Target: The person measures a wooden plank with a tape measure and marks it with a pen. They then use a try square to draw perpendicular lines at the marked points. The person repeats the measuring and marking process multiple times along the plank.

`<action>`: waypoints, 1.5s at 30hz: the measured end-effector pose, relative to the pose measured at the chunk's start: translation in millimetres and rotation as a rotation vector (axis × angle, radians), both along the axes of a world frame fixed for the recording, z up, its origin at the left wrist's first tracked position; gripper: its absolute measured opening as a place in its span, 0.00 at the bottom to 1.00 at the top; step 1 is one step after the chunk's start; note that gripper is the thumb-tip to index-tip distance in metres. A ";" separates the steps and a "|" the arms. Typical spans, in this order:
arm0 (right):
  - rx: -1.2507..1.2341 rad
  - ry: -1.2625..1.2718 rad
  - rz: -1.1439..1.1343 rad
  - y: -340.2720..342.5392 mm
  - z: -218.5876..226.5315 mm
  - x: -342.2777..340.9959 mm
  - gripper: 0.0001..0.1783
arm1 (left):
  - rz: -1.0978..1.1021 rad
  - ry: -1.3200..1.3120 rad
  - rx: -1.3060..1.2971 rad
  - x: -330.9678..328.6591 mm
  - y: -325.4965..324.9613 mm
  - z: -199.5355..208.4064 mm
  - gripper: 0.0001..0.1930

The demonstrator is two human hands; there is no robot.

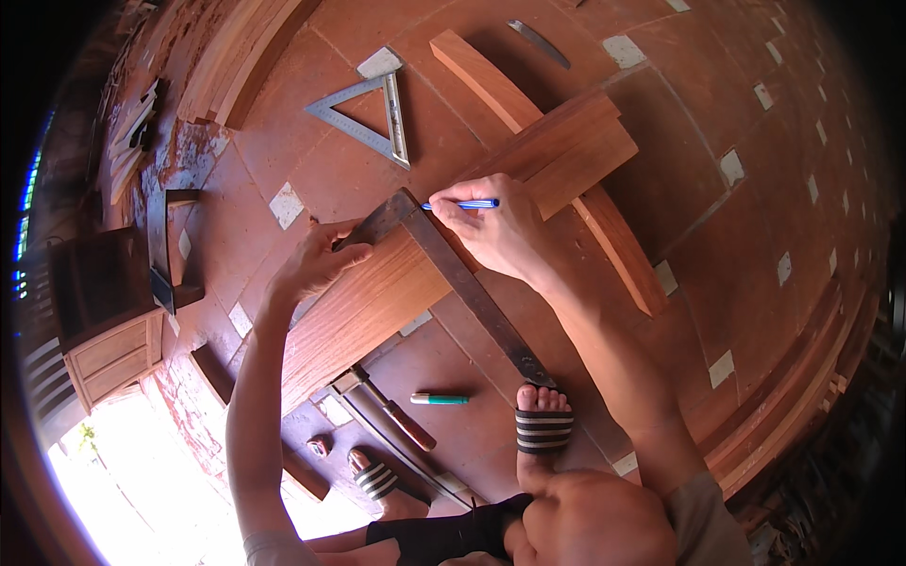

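Observation:
A long wooden board [373, 307] runs diagonally in front of me, its far part crossing over a curved piece of wood [618, 250]. Across the board lies a dark L-shaped square [462, 283], its long blade reaching back toward my foot. My left hand [316, 262] grips the short arm of the square at the board's edge, thumb on the near side. In my right hand [495, 231] a blue pen [477, 204] is pinched, its tip close to the corner of the square. Fingers of the right hand partly hide the board beneath.
A metal triangle square [394, 118] and a curved blade [540, 43] lie beyond the board on the tiled floor. Nearer are a green marker [440, 399] and a metal bar tool with a wooden handle [411, 429]. Timber [802, 377] is stacked right; a wooden cabinet [118, 354] stands left.

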State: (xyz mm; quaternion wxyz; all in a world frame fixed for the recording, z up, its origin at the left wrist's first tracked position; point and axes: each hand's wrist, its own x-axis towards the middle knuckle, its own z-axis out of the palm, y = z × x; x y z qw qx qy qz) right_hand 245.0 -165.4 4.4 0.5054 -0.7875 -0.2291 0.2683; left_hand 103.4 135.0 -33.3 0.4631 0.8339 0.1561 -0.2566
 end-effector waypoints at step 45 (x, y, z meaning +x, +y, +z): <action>-0.204 0.153 -0.092 -105.5 14.4 -122.9 0.26 | -0.032 0.063 -0.002 26.1 -1.5 42.2 0.25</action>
